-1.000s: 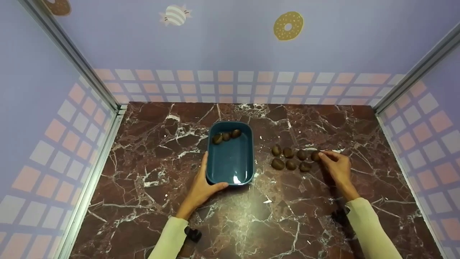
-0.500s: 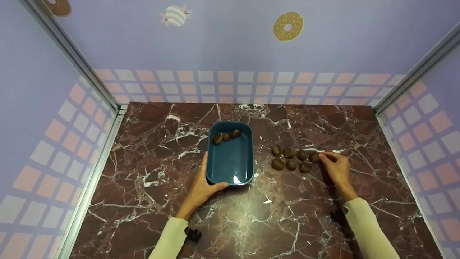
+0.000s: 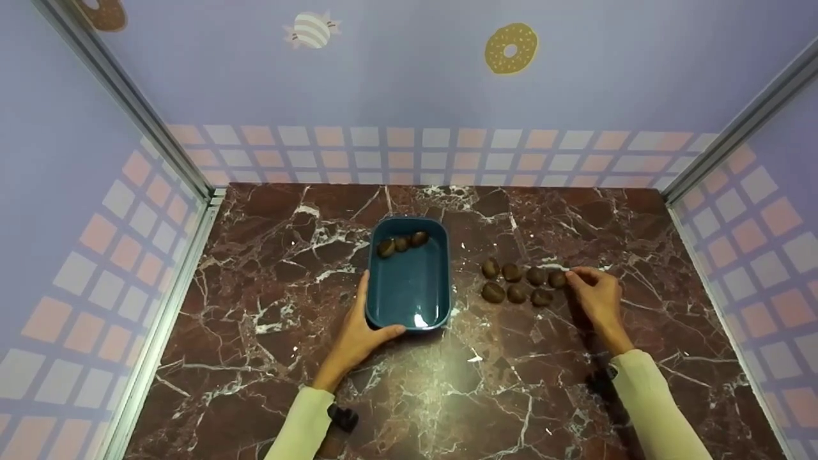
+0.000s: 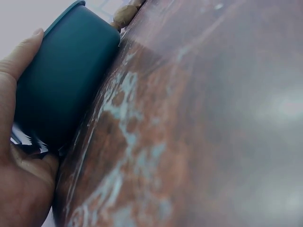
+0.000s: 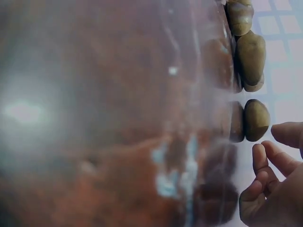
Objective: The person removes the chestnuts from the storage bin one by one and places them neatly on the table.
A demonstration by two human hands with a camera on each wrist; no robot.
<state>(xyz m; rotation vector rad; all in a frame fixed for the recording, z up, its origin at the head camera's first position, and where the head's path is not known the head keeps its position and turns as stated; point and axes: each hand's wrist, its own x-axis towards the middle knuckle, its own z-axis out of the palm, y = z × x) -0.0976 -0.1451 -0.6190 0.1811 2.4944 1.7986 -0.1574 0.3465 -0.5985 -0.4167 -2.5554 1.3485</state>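
Note:
My left hand [image 3: 354, 326] holds the near left corner of a deep teal rectangular dish [image 3: 370, 281], thumb on the front and fingers along the left side. In the left wrist view the dish wall [image 4: 66, 71] stands against that hand. Three smooth brown, pebble-like stones [image 3: 402, 244] lie at its far end. My right hand [image 3: 599, 299] is at the rightmost stone [image 3: 556, 279] of the far row on the table. In the right wrist view its fingertips stand just beside that stone [image 5: 257, 120], with a small gap showing.
More brown stones [image 3: 512, 273] lie on the table in two rows to the right of the dish. The table [image 3: 287, 396] is glossy red-brown marble. Patterned lilac walls [image 3: 409, 89] enclose the back and both sides.
The rightmost stone has shifted slightly left toward its neighbour, with my right hand moving along with it. My left hand and the dish stay where they were.

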